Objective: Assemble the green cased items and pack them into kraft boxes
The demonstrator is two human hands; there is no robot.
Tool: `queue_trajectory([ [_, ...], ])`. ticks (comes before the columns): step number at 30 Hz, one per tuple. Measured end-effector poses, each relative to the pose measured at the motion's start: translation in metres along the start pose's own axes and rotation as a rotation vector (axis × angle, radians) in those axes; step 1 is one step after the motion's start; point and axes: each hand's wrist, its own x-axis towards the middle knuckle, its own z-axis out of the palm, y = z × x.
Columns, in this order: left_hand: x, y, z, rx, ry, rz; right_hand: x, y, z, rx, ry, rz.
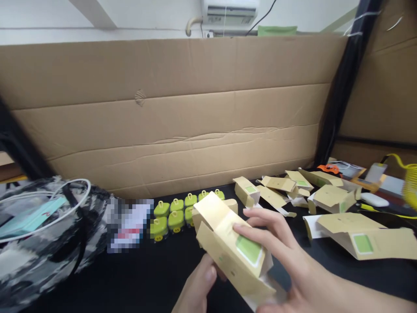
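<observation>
Likely light, crushable: left hand [199, 282] and right hand [286, 250] grip tan open-flapped cardboard box [228, 248]; best held along creases.

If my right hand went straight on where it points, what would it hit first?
Probably the cardboard box: your right hand seems to rest a finger on it, though depth is unclear.

A boxy white air conditioner [230, 11] shows above a wide brown cardboard partition [195, 108]; left, a grey camouflage fabric bag [42, 256].
</observation>
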Motion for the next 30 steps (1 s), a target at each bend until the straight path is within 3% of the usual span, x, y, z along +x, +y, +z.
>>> queue_trajectory([
  [2, -0.003, -0.003, 0.001, 0.047, 0.023, 0.055, -0.001, -0.001, -0.008, -0.077, -0.109, -0.075],
  [6, -0.003, -0.01, 0.003, 0.13, -0.047, 0.197, 0.001, 0.0, -0.021, -0.182, -0.273, -0.214],
  [10, 0.005, -0.011, 0.002, 0.198, -0.094, 0.386, -0.001, 0.006, -0.017, -0.128, -0.343, -0.271],
  [12, 0.008, -0.01, 0.002, 0.232, -0.104, 0.454, -0.004, 0.008, -0.009, -0.122, -0.356, -0.229],
  [15, 0.007, -0.011, 0.004, 0.175, -0.117, 0.399, -0.009, 0.01, 0.001, -0.057, -0.309, -0.209],
  [19, 0.004, -0.011, 0.007, -0.033, -0.106, 0.226, -0.008, 0.01, 0.004, -0.069, -0.211, -0.483],
  [21, 0.004, -0.009, 0.008, -0.122, -0.143, 0.206, -0.008, 0.011, 0.003, -0.11, -0.199, -0.526],
  [26, 0.005, -0.005, 0.006, -0.195, -0.207, 0.175, -0.015, 0.015, 0.005, -0.051, -0.13, -0.475],
  [30, 0.003, -0.007, 0.005, -0.179, -0.275, 0.247, -0.019, 0.019, 0.008, -0.025, -0.153, -0.376],
])
